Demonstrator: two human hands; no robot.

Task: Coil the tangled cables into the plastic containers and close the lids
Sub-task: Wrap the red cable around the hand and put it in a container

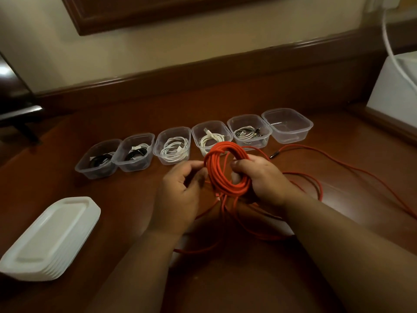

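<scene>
A red cable [222,175] is wound into a coil held upright above the table's middle. My right hand [264,179] grips the coil's right side, fingers curled through the loop. My left hand [180,190] pinches the coil's left edge between thumb and fingers. The loose rest of the red cable trails over the table to the right, its plug [274,154] lying near the containers. Several clear plastic containers stand in a row behind; the far right one [287,126] is empty, the others hold coiled white or black cables [174,150]. A stack of white lids [48,238] sits front left.
The brown wooden table [126,195] ends at a raised back edge along the wall. A white box [397,86] with a white cord stands at the far right. A dark chair [15,105] is at the left.
</scene>
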